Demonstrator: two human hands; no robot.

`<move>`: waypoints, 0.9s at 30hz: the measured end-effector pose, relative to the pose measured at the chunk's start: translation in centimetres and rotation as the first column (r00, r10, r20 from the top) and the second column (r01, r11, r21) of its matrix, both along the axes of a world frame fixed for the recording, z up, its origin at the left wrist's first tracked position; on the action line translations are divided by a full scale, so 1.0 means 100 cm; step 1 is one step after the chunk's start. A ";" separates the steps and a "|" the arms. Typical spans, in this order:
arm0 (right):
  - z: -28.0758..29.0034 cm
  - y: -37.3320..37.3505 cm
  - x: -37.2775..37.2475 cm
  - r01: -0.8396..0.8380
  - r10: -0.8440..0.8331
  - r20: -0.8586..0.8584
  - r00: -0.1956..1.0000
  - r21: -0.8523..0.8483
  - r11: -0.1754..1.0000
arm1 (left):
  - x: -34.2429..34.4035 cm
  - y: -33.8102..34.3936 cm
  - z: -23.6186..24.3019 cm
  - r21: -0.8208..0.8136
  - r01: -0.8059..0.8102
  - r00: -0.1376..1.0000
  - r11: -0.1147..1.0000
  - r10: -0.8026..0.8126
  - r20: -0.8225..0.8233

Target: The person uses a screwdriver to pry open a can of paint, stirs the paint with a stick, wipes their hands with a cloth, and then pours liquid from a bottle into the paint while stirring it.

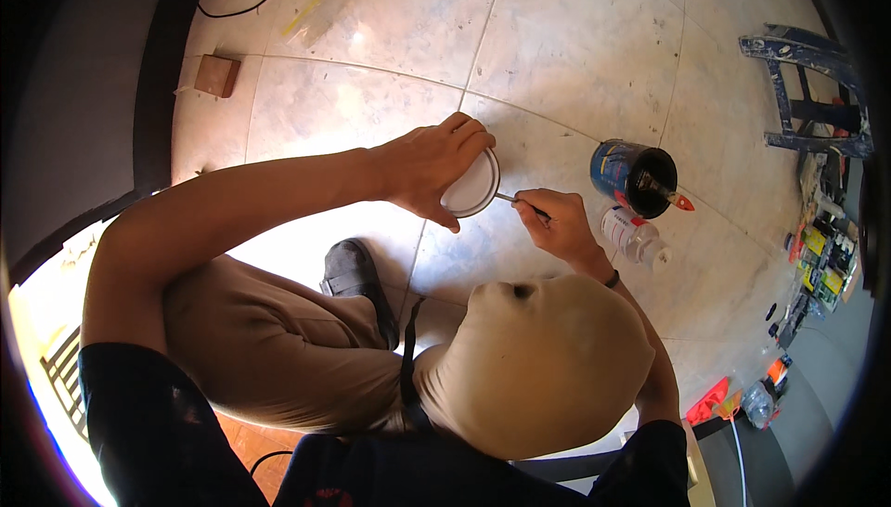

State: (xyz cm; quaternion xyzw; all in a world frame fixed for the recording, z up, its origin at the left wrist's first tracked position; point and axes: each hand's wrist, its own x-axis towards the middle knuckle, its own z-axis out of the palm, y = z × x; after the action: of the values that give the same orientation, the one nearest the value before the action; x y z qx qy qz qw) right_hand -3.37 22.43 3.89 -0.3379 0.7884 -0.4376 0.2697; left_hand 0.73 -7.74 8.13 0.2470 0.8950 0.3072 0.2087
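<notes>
A round can with a pale lid (473, 184) is in front of me, its lid facing up. My left hand (436, 165) is wrapped around the can's left side, fingers over the far rim and thumb along the near side. In my right hand (560, 227) is a thin metal tool (506, 198) like a screwdriver; its handle is mostly hidden in my closed fingers. The tool's tip meets the right edge of the lid. To the right of that hand stands a dark blue paint tin (610, 168) with a paintbrush (664, 190) resting in its mouth.
A clear plastic bottle (631, 236) is close beside the paint tin. A paint-spattered blue step stool (812, 54) is at the far right, with assorted packets and tools (821, 261) along the wall. A brown block (216, 75) and a black cable (264, 2) lie far left.
</notes>
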 end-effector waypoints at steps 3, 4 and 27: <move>-0.010 0.002 0.003 0.011 -0.014 -0.029 0.999 -0.076 0.997 | -0.001 0.001 0.002 -0.006 0.012 1.000 1.000 -0.012 -0.004; -0.012 0.000 0.003 0.010 -0.017 -0.064 0.998 -0.113 0.994 | -0.002 0.001 0.003 -0.012 0.013 1.000 1.000 -0.012 0.007; 0.059 -0.017 0.003 0.166 0.046 -0.602 0.797 0.291 0.942 | 0.032 0.032 0.015 -0.210 -0.467 0.861 0.859 0.496 0.116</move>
State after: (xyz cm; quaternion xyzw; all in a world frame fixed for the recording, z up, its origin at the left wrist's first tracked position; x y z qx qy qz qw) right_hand -3.09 20.72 9.79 -0.3834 0.9051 -0.1782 0.0442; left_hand 3.92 -4.51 9.64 -0.0308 0.9310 0.2897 0.2197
